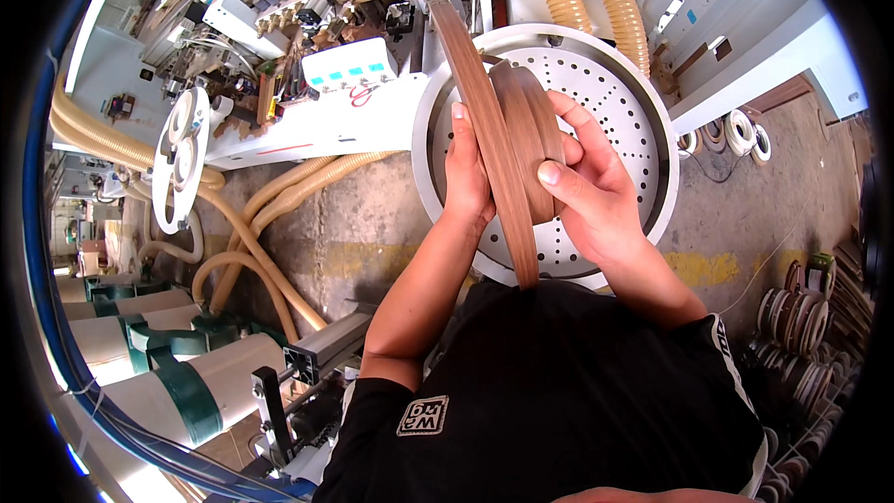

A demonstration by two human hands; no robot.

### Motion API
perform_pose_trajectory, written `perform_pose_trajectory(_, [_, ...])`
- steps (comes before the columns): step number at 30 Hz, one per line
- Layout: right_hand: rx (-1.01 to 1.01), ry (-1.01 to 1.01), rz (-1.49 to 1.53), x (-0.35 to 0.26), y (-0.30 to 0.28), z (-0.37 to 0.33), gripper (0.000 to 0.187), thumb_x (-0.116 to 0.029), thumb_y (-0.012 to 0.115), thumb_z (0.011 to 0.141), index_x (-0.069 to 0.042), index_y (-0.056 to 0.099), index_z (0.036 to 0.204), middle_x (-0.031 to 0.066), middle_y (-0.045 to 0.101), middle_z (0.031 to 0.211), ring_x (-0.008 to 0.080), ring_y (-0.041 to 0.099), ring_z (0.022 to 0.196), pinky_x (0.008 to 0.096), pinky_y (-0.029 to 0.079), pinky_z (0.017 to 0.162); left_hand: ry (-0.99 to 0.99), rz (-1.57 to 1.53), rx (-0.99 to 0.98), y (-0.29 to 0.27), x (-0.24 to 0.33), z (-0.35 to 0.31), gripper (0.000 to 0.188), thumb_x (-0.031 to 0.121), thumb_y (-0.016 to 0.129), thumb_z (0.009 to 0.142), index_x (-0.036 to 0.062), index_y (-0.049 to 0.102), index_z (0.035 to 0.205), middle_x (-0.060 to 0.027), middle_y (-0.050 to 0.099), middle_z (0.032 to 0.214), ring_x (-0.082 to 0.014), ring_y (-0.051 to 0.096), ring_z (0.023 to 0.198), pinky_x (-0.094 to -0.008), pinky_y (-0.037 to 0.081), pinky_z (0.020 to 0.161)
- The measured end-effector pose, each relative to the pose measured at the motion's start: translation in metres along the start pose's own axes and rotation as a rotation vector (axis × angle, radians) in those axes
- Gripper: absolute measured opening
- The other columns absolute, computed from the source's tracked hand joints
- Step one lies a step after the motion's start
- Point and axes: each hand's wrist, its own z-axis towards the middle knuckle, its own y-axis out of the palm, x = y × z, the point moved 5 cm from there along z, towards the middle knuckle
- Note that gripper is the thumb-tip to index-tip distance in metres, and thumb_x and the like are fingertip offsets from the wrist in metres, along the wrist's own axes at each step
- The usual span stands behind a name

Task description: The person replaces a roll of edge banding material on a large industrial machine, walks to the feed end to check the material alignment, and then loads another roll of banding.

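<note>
A: "Your left hand, half curled, thumb raised, grips that long brown wood-grain band."
B: "How far along are you?"
A: "The brown wood-grain coil beside it looks wound; whether the band joins it, can't tell. Your right hand, partly closed, pinches the coil's right side, over the round white perforated metal tray. Neither's set down yet."

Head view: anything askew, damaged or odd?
No visible damage to the brown strip coil between the left hand and right hand. Only the tan hoses look untidy: they cross over one another, left of the round perforated tray.
</note>
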Motion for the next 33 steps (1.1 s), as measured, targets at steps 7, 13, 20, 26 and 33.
perform_pose_trajectory(7, [-0.012, 0.040, -0.016, -0.005, 0.004, 0.001, 0.065, -0.002, 0.063, 0.097, -0.004, 0.033, 0.155, 0.0115, 0.065, 0.129, 0.0159, 0.057, 0.122, 0.0343, 0.040, 0.107, -0.029, -0.004, -0.025, 0.005, 0.001, -0.002, 0.050, 0.036, 0.040, 0.104, -0.0065, 0.057, 0.122, -0.0262, 0.069, 0.099, -0.0338, 0.071, 0.082, -0.0407, 0.060, 0.067])
perform_pose_trajectory(13, [0.053, 0.004, -0.077, -0.009, -0.016, 0.003, 0.060, 0.000, 0.063, 0.095, -0.004, 0.041, 0.151, 0.0101, 0.067, 0.126, 0.0147, 0.062, 0.112, 0.0310, 0.047, 0.097, -0.038, 0.000, 0.085, 0.005, 0.002, -0.004, 0.047, 0.035, 0.041, 0.104, -0.0046, 0.055, 0.125, -0.0169, 0.065, 0.086, -0.0262, 0.066, 0.072, -0.0368, 0.056, 0.060])
perform_pose_trajectory(20, [0.124, -0.148, -0.602, -0.052, -0.089, 0.007, 0.045, 0.003, 0.061, 0.094, -0.003, 0.051, 0.138, 0.0057, 0.071, 0.112, 0.0090, 0.061, 0.094, 0.0242, 0.047, 0.084, -0.059, 0.104, 0.159, -0.015, 0.001, -0.009, 0.077, 0.075, 0.039, 0.097, 0.0024, 0.052, 0.120, -0.0027, 0.051, 0.070, -0.0128, 0.052, 0.056, -0.0301, 0.045, 0.048])
perform_pose_trajectory(26, [0.095, -0.154, -0.856, -0.033, -0.128, -0.017, 0.035, 0.009, 0.059, 0.088, -0.004, 0.057, 0.121, 0.0077, 0.071, 0.106, 0.0132, 0.065, 0.096, 0.0295, 0.050, 0.087, -0.052, 0.038, 0.104, -0.029, -0.004, -0.006, 0.069, 0.067, 0.038, 0.102, 0.0036, 0.053, 0.124, -0.0053, 0.052, 0.072, -0.0173, 0.053, 0.057, -0.0307, 0.045, 0.052])
perform_pose_trajectory(33, [-0.024, -0.184, -1.702, -0.001, -0.158, -0.043, 0.032, 0.003, 0.065, 0.075, -0.015, 0.064, 0.101, 0.0015, 0.071, 0.091, 0.0244, 0.069, 0.093, 0.0506, 0.045, 0.108, -0.058, -0.114, -0.037, -0.050, -0.009, -0.008, 0.045, 0.037, 0.045, 0.102, 0.0050, 0.055, 0.132, -0.0055, 0.056, 0.079, -0.0187, 0.056, 0.066, -0.0330, 0.047, 0.059])
